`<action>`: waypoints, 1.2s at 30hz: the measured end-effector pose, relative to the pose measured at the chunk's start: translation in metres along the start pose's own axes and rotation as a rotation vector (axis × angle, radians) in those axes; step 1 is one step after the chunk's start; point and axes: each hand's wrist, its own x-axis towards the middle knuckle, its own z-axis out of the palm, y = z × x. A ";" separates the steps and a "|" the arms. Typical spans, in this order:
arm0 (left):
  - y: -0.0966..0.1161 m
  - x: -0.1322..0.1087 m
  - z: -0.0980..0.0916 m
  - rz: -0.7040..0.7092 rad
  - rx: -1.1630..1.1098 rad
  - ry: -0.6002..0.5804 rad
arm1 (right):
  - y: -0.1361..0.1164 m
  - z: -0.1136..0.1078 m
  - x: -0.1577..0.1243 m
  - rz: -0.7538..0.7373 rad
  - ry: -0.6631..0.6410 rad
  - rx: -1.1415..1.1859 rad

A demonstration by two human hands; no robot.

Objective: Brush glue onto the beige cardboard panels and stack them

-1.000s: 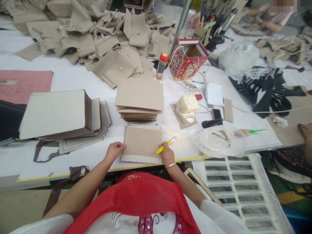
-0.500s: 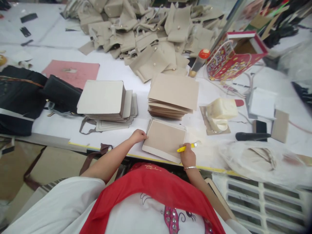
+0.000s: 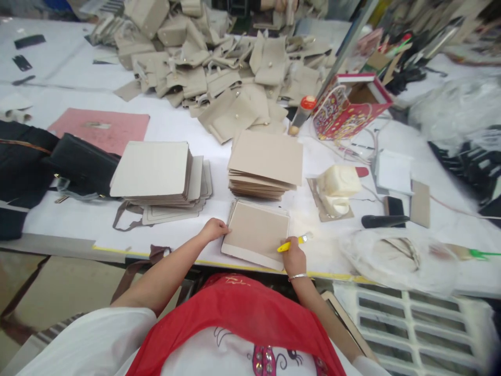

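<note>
My left hand (image 3: 213, 229) is curled on the left edge of a beige panel (image 3: 256, 233) that lies on a white board at the table's front edge. Gripped in my right hand (image 3: 294, 257), at the panel's right corner, is a yellow-handled brush (image 3: 293, 243) whose bristles point right, off the panel. Behind the panel stands a stack of beige sheets (image 3: 266, 164). To its left sits a taller stack of grey-white boards (image 3: 154, 175).
A heap of beige flap pieces (image 3: 223, 68) covers the table's back. A cream glue container (image 3: 338, 185), a black handle (image 3: 385, 221), a red patterned box (image 3: 346, 107) and a plastic bag (image 3: 385, 256) lie right. Black bags (image 3: 58, 162) and a pink sheet (image 3: 99, 128) lie left. A white grid rack (image 3: 410, 324) stands below right.
The view swung left and partly back. My hands stay on the panel, which looks slightly turned; my right hand with the brush has slid toward its near right corner.
</note>
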 end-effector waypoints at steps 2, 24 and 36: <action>0.002 -0.001 0.001 -0.017 0.004 -0.007 | 0.002 0.000 0.001 0.008 0.002 0.013; 0.003 -0.006 0.012 -0.082 -0.049 0.026 | 0.014 0.003 0.000 -0.001 0.037 0.089; -0.006 -0.003 0.019 0.038 -0.039 0.156 | 0.015 0.005 0.003 -0.014 0.026 0.082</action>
